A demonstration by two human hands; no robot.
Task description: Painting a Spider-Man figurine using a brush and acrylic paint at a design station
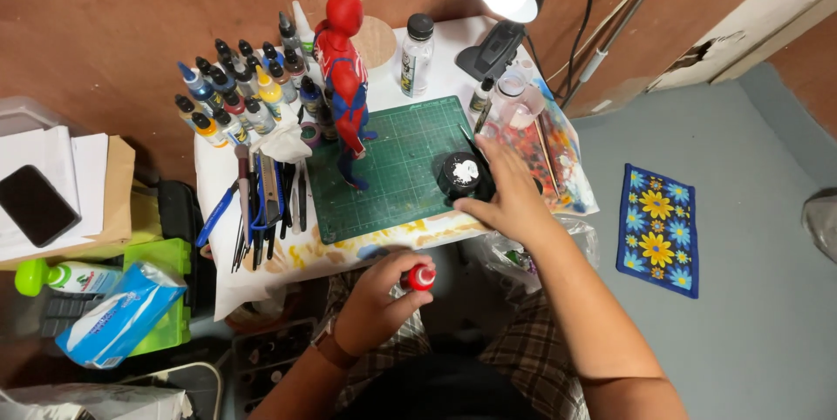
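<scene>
the left hand (pixel 375 298) pinches a small red-capped bottle (pixel 421 277) below the surface (pixel 436 50) edge; the right hand (pixel 510 198), spread, touches the black palette dish (pixel 460 173), which could tip, spilling white paint onto the green mat (pixel 397 167).

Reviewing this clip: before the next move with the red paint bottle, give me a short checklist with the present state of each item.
1. Left hand grips the red-capped bottle: ok.
2. Bottle cap on: ok.
3. Right hand at the black palette: ok, touching its edge.
4. Palette holds white paint: ok.
5. Red and blue figure upright on the green cutting mat: ok.
6. Brush in hand: not ok, none held.
</scene>
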